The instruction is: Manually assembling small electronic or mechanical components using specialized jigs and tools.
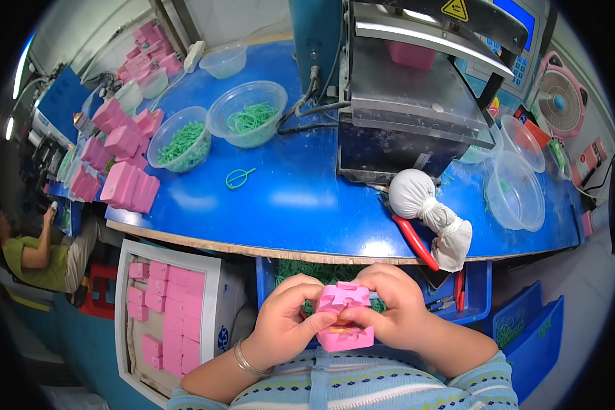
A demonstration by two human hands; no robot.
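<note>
In front of my body, both hands hold a pink rubber mould (346, 340) with notched, interlocking faces, its halves parted at the front. My left hand (285, 316) grips its left side, thumb pressed into the gap. From the right, my right hand (398, 309) grips it too, with the thumb on the inner face. A small yellowish patch shows in the gap beneath the thumbs; what it is I cannot make out. The far fingers of both hands are partly hidden. Beneath the hands, a blue drawer (482, 301) holds green pieces and hand tools.
On the blue table (287, 212) lie a green wax piece (239, 179), a tied white cloth pouch (413, 194) and red-handled pliers (415, 242). Bowls of green pieces (181, 143), stacked pink moulds (126, 184) and a press machine (410, 102) stand behind. A tray of pink blocks (123, 301) is at left; a person (37, 256) sits beyond.
</note>
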